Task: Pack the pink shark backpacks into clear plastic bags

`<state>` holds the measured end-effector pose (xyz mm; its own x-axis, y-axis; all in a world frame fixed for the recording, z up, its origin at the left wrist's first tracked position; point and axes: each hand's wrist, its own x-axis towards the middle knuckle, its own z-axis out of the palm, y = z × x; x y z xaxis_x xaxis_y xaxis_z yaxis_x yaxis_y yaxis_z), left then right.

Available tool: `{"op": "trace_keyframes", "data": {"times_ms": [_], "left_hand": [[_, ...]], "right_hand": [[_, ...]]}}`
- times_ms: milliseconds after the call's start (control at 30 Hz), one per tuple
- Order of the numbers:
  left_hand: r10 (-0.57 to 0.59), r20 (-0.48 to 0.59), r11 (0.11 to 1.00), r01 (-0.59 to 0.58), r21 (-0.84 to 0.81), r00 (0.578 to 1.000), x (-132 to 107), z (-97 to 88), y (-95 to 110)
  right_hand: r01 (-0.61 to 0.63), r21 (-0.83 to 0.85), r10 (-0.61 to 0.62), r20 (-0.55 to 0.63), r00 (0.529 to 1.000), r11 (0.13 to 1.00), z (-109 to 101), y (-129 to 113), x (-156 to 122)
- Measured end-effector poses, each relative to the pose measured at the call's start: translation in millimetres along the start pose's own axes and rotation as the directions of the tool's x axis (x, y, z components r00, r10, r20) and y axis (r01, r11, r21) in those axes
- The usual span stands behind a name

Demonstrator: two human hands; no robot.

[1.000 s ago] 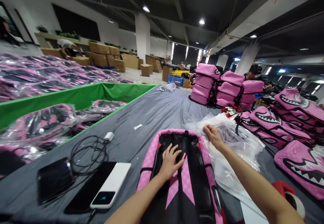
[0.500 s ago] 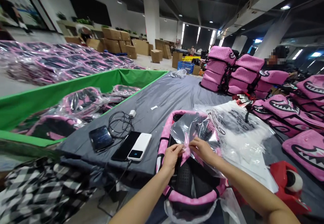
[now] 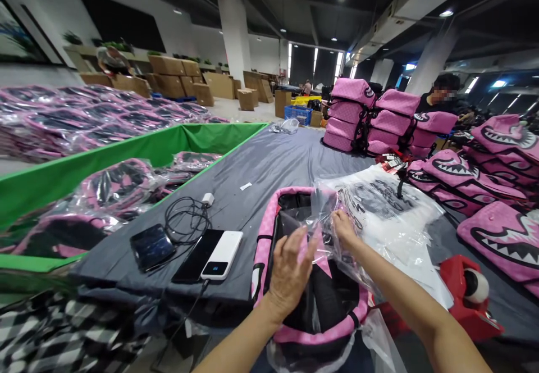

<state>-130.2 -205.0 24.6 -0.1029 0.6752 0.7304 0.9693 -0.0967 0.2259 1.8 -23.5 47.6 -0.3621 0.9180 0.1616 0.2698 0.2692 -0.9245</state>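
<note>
Surface: grey-covered table [image 3: 273, 165] in a warehouse; the pink backpack [image 3: 269, 232] lies at its near edge, back panel up.
Left hand: left hand [image 3: 290, 272] has let go of the clear plastic bag [image 3: 320, 210] it pinched half a second ago; now raised, fingers spread, over the backpack.
Right hand: right hand [image 3: 343, 228] has moved farther up the backpack, fingers closed on the bag film.
Edges: phones and power bank [image 3: 222, 255] just left of the backpack; red tape dispenser [image 3: 467, 294] near, to the right.
Room: bare cloth beyond the backpack, up to the stacked pink backpacks [image 3: 370, 123].
</note>
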Motion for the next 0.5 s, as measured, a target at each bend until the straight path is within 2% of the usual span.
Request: {"op": "trace_keyframes", "data": {"times_ms": [33, 67, 167, 233, 267, 333, 400, 467, 500], "left_hand": [[0.068, 0.006, 0.997, -0.069, 0.044, 0.998, 8, 0.5, 4], [0.089, 0.04, 0.994, -0.092, 0.065, 0.995, 18, 2.0, 4], [-0.044, 0.216, 0.998, 0.035, 0.042, 0.975, 44, 10.1, -12], [-0.117, 0.285, 0.993, 0.12, 0.008, 0.951, 51, 15.8, -31], [-0.137, 0.275, 0.989, 0.145, -0.009, 0.952, 50, 18.1, -40], [-0.168, 0.162, 0.983, 0.177, -0.043, 0.972, 44, 21.2, -55], [-0.196, -0.026, 0.978, 0.193, -0.078, 0.98, 38, 21.7, -63], [-0.19, -0.202, 0.981, 0.179, -0.075, 0.961, 36, 19.2, -66], [-0.162, -0.26, 0.987, 0.152, -0.056, 0.952, 37, 17.1, -66]], "right_hand": [[0.041, -0.005, -0.041, 0.017, 0.999, 0.999, 4, -6, -6], [0.095, -0.009, -0.094, 0.054, 0.994, 0.995, 6, -13, -13], [0.285, -0.052, -0.266, 0.233, 0.935, 0.957, 4, -32, -36], [0.387, -0.195, -0.312, 0.329, 0.891, 0.901, -6, -34, -51], [0.431, -0.302, -0.32, 0.353, 0.879, 0.85, -13, -31, -58], [0.488, -0.52, -0.341, 0.357, 0.87, 0.701, -31, -17, -67], [0.466, -0.682, -0.378, 0.288, 0.88, 0.564, -54, 6, -69], [0.384, -0.781, -0.388, 0.198, 0.9, 0.492, -82, 31, -63], [0.348, -0.802, -0.388, 0.159, 0.908, 0.485, -97, 43, -59]]}}
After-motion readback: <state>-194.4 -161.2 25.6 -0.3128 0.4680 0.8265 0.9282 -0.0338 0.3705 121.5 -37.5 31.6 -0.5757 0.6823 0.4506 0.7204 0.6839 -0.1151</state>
